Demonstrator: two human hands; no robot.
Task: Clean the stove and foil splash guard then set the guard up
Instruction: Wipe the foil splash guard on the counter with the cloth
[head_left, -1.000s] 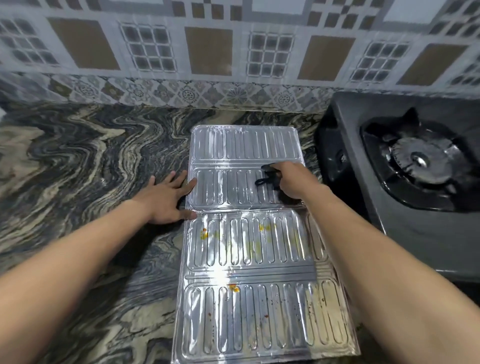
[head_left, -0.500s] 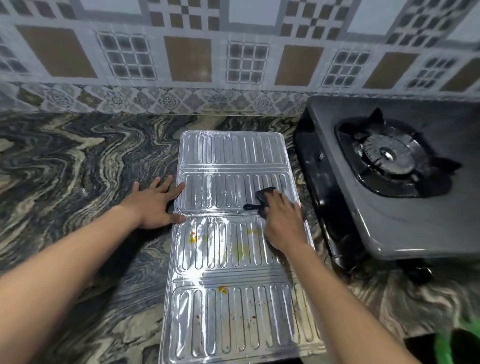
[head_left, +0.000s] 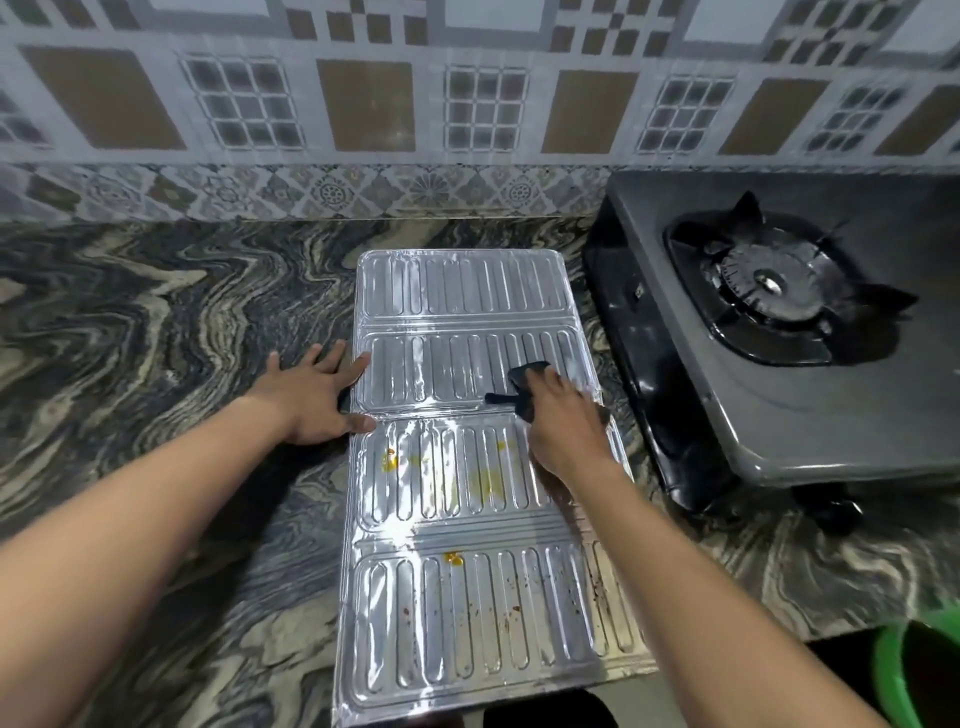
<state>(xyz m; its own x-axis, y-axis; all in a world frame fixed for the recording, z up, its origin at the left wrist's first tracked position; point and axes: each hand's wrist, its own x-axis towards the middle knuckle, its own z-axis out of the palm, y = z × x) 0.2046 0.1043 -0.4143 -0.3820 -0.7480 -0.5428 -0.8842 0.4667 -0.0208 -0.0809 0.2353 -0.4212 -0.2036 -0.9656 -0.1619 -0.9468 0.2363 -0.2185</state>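
On a marbled tabletop beside a black gas stove, the left hand, fingers spread, pins a ribbed silver foil splash guard while the right hand grips a dark cloth, mid-wipe; the yellow-stained nearer panels likely come next

Backdrop as I see it from my feed: tiled wall across the top of the frame, pale grey with brown squares, grid-pattern panels and small checkered blocks; below it a border strip of ornate diamond-motif tiles; marbled countertop in swirling black, grey and cream filling the left and centre; a green rim at the lower right corner, identity unclear; light glare overhead, source unseen.
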